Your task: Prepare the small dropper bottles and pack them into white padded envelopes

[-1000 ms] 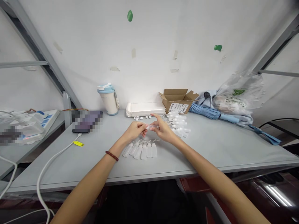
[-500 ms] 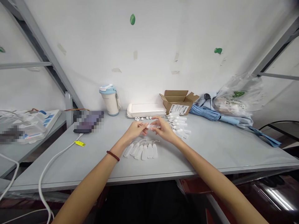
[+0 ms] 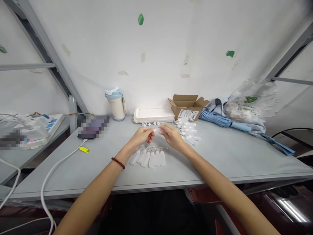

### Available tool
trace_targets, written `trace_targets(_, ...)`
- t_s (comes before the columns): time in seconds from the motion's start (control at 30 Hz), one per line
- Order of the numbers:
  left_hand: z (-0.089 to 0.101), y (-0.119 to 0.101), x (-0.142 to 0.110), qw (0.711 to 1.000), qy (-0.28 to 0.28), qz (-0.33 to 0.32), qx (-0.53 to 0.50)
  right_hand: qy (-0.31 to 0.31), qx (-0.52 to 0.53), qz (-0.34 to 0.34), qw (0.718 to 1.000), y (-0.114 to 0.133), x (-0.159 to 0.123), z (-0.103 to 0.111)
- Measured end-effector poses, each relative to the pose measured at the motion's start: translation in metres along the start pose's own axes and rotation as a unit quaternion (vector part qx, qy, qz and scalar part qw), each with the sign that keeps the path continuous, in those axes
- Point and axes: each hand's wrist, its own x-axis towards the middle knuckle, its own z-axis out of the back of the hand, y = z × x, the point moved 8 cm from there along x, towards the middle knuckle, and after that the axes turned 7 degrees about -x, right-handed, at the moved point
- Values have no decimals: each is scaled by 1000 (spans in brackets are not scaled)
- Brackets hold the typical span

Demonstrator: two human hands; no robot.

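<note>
Both grips (image 3: 141,135) (image 3: 172,136), small bottle (image 3: 156,130) between.

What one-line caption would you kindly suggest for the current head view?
Left hand and right hand hold a small whitish piece beyond a row of six translucent bottles.

A bracelet (image 3: 118,163) of small, round, dark reddish-brown beads circles the left arm (image 3: 97,187) near the wrist — a single strand, the beads close-set and alike in size. Both forearms are bare, as are the slim-fingered left hand (image 3: 141,137) and right hand (image 3: 173,138). Black clothing (image 3: 139,212) covers the lap — too dark to show seams.
</note>
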Motion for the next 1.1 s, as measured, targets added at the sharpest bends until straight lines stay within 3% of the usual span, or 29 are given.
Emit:
trace_targets(0.3,-4,0,-3,997,68,26,-10,0,11,8,1000,13,-2,6)
trace_targets(0.63,-4,-29,-10,990,-12,-119,67,41,66,-90,993,1,0,6)
trace_targets(0.9,-5,-12,-3,997,-8,-68,43,24,88,-107,990,0,1,5)
trace_targets(1.1,-5,-15,-4,995,-1,-86,59,57,145,-160,975,-2,-1,5)
